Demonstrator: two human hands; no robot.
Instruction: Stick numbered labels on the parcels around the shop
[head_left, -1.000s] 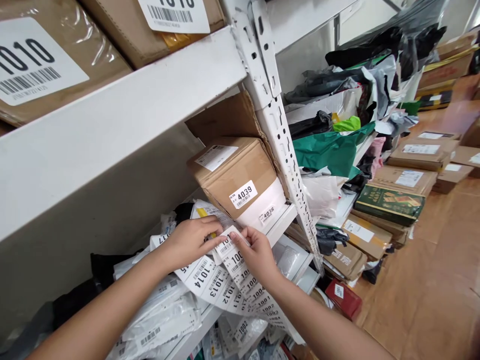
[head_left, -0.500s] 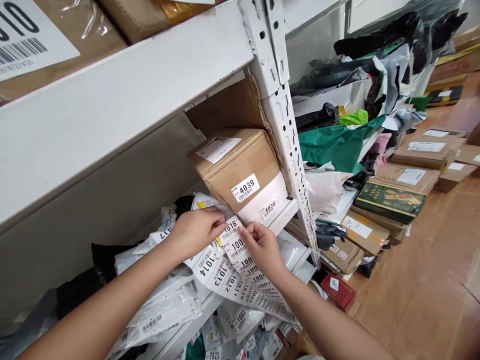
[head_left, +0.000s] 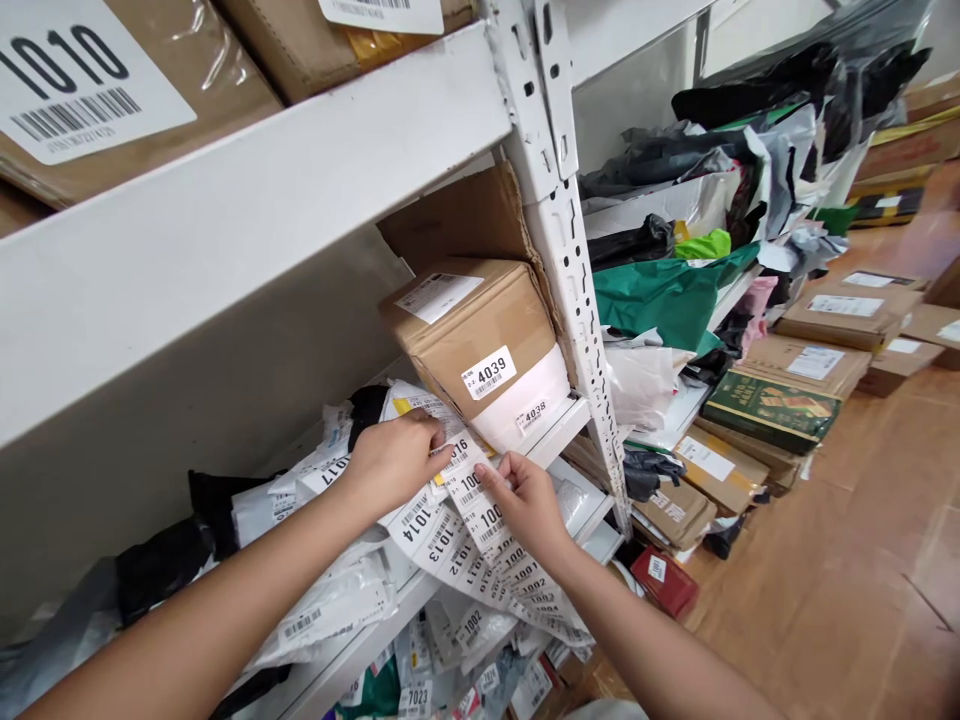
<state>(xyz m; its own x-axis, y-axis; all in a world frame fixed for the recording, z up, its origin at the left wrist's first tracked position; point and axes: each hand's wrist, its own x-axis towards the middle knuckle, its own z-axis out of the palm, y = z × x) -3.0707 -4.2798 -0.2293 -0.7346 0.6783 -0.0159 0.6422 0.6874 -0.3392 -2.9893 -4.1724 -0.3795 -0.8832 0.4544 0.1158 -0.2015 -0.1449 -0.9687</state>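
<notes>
Both my hands work at a strip of white number stickers [head_left: 480, 560] that hangs over the shelf edge, with labels such as 1014, 1013 and 1002. My left hand [head_left: 394, 460] is closed, pinching the top of the strip near the sticker marked 16, over white mailer bags [head_left: 322, 600]. My right hand [head_left: 525, 500] pinches a sticker lower on the same strip with thumb and forefinger. Just behind them stands a brown box [head_left: 480, 340] labelled 4039 on a white parcel [head_left: 536, 405] labelled 4038.
A white metal shelf beam [head_left: 247, 210] runs overhead, with a brown box labelled 1010 [head_left: 112, 90] on it. A perforated upright post [head_left: 577, 300] stands to the right. Beyond it lie green, black and white bags [head_left: 675, 290]. Cardboard boxes [head_left: 817, 360] are stacked on the wooden floor.
My right hand has slid a little down the sticker strip. My left hand stays at the strip's top. The view has shifted slightly.
</notes>
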